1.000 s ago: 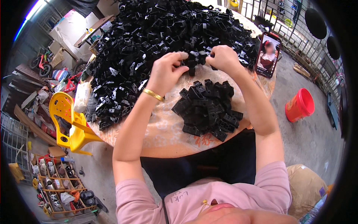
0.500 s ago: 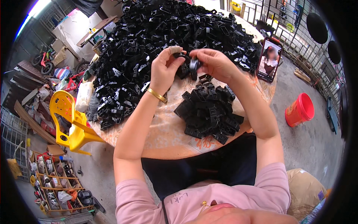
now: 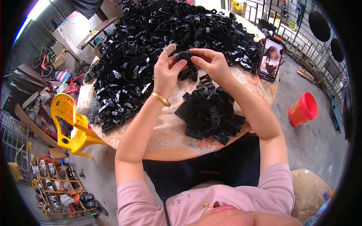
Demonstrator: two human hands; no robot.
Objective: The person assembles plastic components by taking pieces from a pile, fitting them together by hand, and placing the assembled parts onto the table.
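A small black plastic part point(image 3: 184, 57) is held between my two hands, above the near edge of a large heap of similar black parts point(image 3: 151, 34). My left hand point(image 3: 167, 69) grips it from the left with thumb and fingers; one finger wears a tan wrap. On the other side, my right hand point(image 3: 211, 64) pinches the part between thumb and fingertips. Its exact kind cannot be made out. Closer to me, a smaller pile of black parts point(image 3: 213, 113) lies on the patterned tablecloth point(image 3: 166, 135).
At the table's right edge a phone point(image 3: 270, 59) stands upright with its screen lit. A red bucket point(image 3: 302, 109) is on the floor to the right. On the left are a yellow chair point(image 3: 71, 120), a white bag point(image 3: 86, 96) and a shoe rack point(image 3: 62, 188).
My hands have come together. The part in my right hand, apart from my left fingers before, now meets them, and both hands hold one black piece.
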